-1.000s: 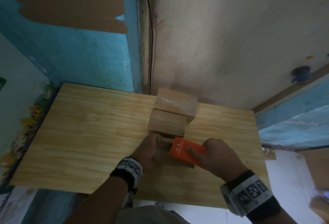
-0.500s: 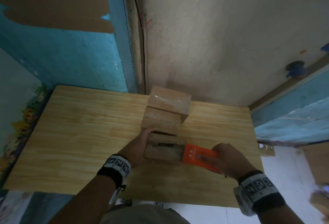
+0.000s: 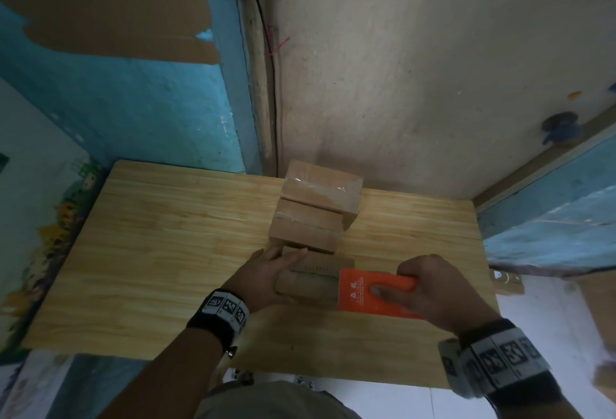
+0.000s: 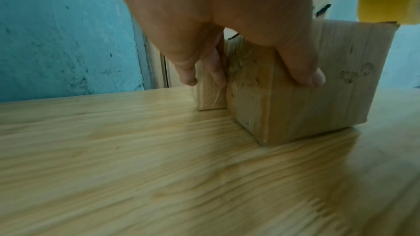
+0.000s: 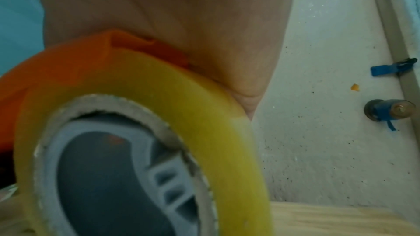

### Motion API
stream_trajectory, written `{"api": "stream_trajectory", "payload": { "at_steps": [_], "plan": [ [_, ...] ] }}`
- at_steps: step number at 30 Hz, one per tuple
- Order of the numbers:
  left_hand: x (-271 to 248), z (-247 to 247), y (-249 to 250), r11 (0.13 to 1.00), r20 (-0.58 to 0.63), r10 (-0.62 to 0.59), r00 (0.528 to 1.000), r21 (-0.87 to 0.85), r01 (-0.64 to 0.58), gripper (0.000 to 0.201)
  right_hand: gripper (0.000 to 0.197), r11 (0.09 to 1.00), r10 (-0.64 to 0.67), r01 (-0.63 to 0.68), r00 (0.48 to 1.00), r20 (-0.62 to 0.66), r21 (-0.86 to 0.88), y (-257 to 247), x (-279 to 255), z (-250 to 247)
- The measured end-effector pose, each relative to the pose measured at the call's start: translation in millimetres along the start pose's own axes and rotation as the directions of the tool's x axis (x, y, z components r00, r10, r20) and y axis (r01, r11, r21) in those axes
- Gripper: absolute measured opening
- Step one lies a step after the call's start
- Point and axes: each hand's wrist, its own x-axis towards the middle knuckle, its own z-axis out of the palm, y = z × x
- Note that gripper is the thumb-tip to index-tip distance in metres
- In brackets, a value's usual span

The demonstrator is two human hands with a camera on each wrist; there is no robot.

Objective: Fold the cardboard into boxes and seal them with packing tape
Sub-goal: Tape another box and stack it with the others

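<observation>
On the wooden table (image 3: 160,252), head view: three sealed boxes (image 3: 315,208) sit stacked or stepped against the back wall, glossy tape visible on at least the top one. Looks like those are done. A fourth box (image 3: 310,280) lies just in front of them, near the table's front edge. Left hand (image 3: 266,275) grasps its left end, fingers over the top, thumb on the near face. Right hand (image 3: 430,288) is wrapped around the orange tape dispenser (image 3: 370,290), whose nose sits at the box's right end. Judgement: the top tape pass is at or near that end; can't tell if the strip is cut.

Left wrist view: same box (image 4: 295,100) flat on the table, thumb (image 4: 302,71) pressed on its near face, other fingers down the far side, in the gap to the neighbouring box (image 4: 208,94). End face looks closed and shiny, probably taped.

Right wrist view: tape roll (image 5: 204,132) fills the frame, orange housing above it, palm clamped on top. Box not visible here.

Remaining, as I read it: cut the tape, press down the tail, add box four to the stack. No flat cardboard blanks visible on the table.
</observation>
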Motion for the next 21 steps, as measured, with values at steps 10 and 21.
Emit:
{"api": "stream_trajectory", "payload": {
  "at_steps": [10, 21],
  "plan": [
    [3, -2, 4, 0.987, 0.037, -0.047, 0.998, 0.154, 0.041, 0.113, 0.091, 0.990, -0.127, 0.128, 0.992, -0.012, 0.064, -31, -7, -9],
    [-2, -6, 16, 0.984, 0.037, -0.065, 0.997, 0.170, 0.058, 0.110, 0.065, 0.948, -0.319, 0.319, 0.948, -0.002, 0.019, -81, -10, -15]
  ]
}}
